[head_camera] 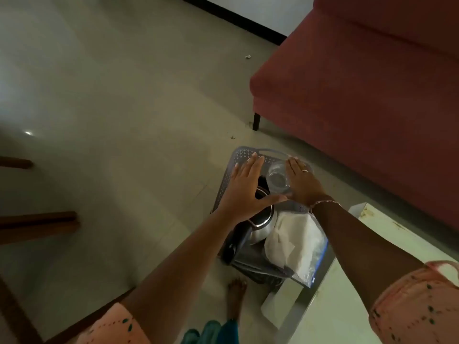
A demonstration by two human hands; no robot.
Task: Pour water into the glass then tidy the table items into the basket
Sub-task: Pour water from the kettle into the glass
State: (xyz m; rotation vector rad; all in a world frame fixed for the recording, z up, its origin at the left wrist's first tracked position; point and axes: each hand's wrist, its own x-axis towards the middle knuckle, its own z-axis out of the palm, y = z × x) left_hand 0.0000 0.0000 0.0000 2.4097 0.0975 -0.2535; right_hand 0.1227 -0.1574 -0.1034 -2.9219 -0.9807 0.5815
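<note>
Reaching left hand (pixel 244 184): flat above the basket (pixel 244 153), fingers (pixel 250 165) straight and spread, released, grasping nothing.
Right hand (pixel 304 184): just beside the glass (pixel 278 178), fingers (pixel 294 166) straight and released, a ring on 1; whether they touch the glass I cannot tell.
Glass: upright at the basket's far end, between the 2 hands.
Basket: grey, perforated, on the floor (pixel 124 95) beside the white surface (pixel 347 294).
Steel pot (pixel 258 227): in the basket, under the left wrist.
Bag (pixel 293 242): clear with white contents, in the basket beside the pot.
Sofa (pixel 360 95): red, beyond the basket.
</note>
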